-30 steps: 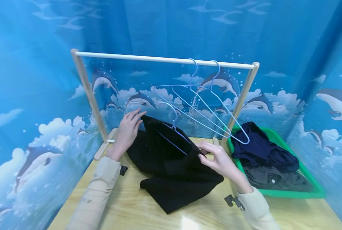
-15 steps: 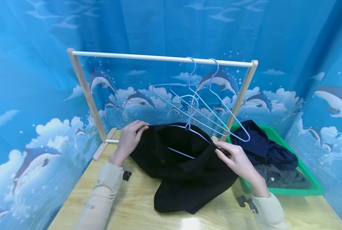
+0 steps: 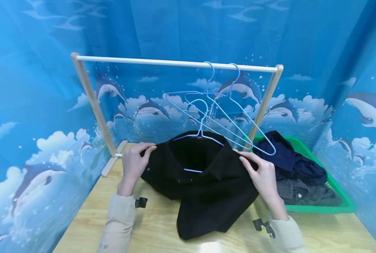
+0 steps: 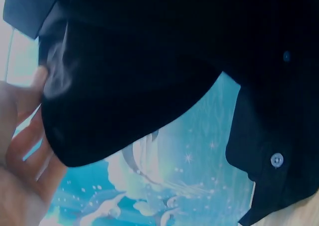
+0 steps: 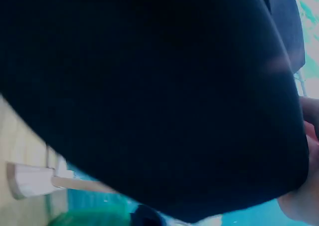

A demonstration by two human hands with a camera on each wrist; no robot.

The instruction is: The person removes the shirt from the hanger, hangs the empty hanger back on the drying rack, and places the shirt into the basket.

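The left hand [image 3: 134, 162] and right hand [image 3: 259, 170] are each pinched onto a shoulder of the black shirt [image 3: 203, 179] at frame centre, its hanger [image 3: 198, 131] lying left-to-right between them, hook pointed up toward the rail [image 3: 175, 63]

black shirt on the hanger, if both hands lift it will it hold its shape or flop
Probably flop: the black shirt sags in folds onto the table below the blue wire hanger. The left hand and right hand each pinch a shoulder, so only that line likely stays taut. It looks light and thin.
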